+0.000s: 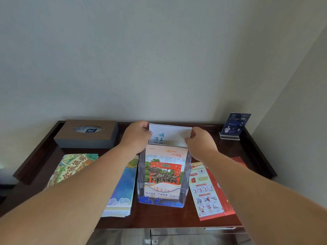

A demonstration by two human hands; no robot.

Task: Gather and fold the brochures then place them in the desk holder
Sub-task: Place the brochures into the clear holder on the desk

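A clear plastic desk holder (185, 184) stands in the middle of the dark wooden desk. A brochure with a red monument photo (163, 172) stands inside it at the front. Behind that one, a white folded brochure (170, 134) with blue characters sticks up out of the holder. My left hand (136, 137) grips its upper left corner and my right hand (200, 144) grips its right edge. Its lower part is hidden behind the front brochure. A stack of blue brochures (122, 191) lies left of the holder, a red and white leaflet (207, 190) right of it.
A grey tissue box (86, 134) sits at the back left. A small acrylic sign stand with a blue card (235, 126) stands at the back right. A round-patterned green map brochure (74, 167) lies at the left, partly under my forearm. The desk (159, 218) has raised side rims.
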